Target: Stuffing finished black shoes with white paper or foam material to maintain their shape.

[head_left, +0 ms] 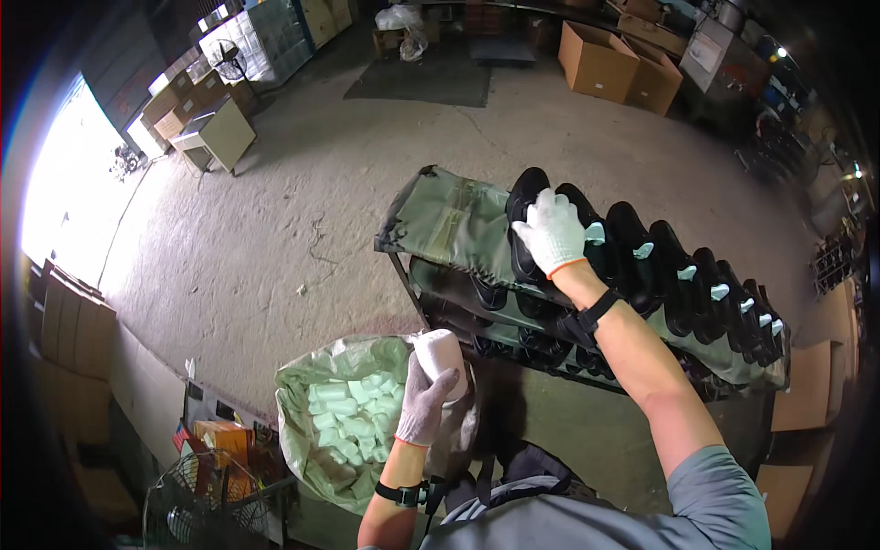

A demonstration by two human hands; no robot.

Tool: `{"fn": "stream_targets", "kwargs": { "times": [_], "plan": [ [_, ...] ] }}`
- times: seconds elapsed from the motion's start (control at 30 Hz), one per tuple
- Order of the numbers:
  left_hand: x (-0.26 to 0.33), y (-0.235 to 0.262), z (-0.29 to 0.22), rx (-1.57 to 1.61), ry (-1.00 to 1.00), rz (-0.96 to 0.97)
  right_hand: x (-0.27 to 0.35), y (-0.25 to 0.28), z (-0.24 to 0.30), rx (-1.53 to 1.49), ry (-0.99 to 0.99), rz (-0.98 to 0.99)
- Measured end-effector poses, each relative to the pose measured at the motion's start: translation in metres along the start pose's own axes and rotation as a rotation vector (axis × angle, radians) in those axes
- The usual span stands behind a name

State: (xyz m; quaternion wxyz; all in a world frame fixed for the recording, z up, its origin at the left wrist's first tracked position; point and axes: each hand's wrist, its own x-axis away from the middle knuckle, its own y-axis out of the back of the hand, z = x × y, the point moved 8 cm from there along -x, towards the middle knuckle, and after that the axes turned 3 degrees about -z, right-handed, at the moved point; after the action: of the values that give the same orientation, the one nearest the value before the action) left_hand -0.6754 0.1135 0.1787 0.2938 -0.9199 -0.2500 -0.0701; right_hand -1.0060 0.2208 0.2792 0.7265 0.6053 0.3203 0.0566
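1. The left hand [423, 403], in a grey work glove, is closed around a white paper wad [440, 356], held just above the open sack.
2. The sack [302, 440], pale green and translucent, sits low in front of the person and is full of similar white wads.
3. The right hand [553, 231], in a white glove, grips the black shoe [524, 197] at the left end of a row.
4. The row of black shoes [678, 284] rests on the top tier of a green fabric-covered rack [445, 220], some already stuffed with pale paper.
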Motion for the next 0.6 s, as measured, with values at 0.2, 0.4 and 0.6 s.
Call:
{"fn": "stream_targets", "kwargs": {
  "times": [0.2, 0.4, 0.6],
  "plan": [
    [-0.016, -0.034, -0.005, -0.19, -0.045, -0.014, 0.025, 0.01, -0.015, -0.194, -0.002, -0.177],
    [-0.032, -0.075, -0.006, -0.265, -0.045, 0.031, 0.019, 0.015, -0.024, -0.18, -0.15, 0.063],
    [-0.041, -0.177, -0.022, -0.451, -0.307, 0.236, 0.124, 0.114, -0.003, -0.935, 0.127, 0.063]
  ]
}}
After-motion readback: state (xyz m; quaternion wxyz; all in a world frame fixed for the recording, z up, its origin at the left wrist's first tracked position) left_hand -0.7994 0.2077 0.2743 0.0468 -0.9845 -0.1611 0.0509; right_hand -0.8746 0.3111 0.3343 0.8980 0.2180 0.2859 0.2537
